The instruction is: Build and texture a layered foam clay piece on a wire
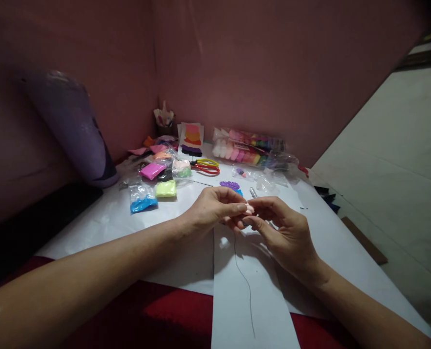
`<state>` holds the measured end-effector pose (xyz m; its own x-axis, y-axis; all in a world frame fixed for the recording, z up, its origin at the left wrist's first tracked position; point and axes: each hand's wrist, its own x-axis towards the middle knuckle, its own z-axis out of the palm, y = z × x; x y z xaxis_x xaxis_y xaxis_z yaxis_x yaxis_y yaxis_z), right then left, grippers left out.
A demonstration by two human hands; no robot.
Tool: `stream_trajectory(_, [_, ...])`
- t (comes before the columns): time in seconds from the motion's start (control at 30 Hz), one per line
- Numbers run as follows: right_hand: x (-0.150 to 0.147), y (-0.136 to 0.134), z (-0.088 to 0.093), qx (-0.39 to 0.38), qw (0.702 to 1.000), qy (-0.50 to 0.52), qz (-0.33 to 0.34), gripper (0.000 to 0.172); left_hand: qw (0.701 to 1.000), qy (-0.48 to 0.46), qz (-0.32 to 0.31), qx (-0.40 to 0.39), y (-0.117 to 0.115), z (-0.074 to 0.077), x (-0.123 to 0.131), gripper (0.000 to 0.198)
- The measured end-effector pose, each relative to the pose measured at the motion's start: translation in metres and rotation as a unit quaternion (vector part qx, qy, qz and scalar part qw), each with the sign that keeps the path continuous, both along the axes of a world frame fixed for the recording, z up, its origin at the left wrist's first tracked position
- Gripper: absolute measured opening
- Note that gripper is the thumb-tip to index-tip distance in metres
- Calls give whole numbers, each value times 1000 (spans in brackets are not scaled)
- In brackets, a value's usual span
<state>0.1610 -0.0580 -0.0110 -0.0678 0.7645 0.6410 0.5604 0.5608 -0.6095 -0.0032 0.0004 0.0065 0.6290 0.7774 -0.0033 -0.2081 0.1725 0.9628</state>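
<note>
A small pale pink lump of modelling clay (pixel 249 209) is held up over the white paper sheet (pixel 233 300). My left hand (pixel 218 206) pinches it between thumb and fingers. From the other side, my right hand (pixel 286 232) has its curled fingertips against the lump, with the thumb just below. Fingers partly cover the clay. Down the sheet under my hands runs a thin dark wavy line (pixel 249 286). Just beyond my fingers lie a purple textured piece (pixel 230 185) and a blue piece (pixel 239 192), partly hidden. A shiny metal-looking tool (pixel 253 192) lies behind my right hand.
Bags of magenta (pixel 152 170), yellow (pixel 166 189) and blue clay (pixel 143 204) lie at left. Scissors with yellow and red handles (pixel 208 167) lie near a coloured picture card (pixel 192 140). A large clay pack (pixel 247 145) sits by the back wall. A purple roll (pixel 73 131) leans at left.
</note>
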Motion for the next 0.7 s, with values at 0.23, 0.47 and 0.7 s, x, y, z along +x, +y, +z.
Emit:
stream_trajectory(0.23, [0,3,-3,-8,1000,28,-12,7,1000,18,-7,0,1,-3,1,23])
stream_trajectory(0.47, [3,3,-5,-9,1000,12,3,7,1000,21,7,1,2,-3,0,11])
stream_trajectory(0.7, [-2,1,1,-97,987,128,28,6,998,26,46,18,1,-1,1,21])
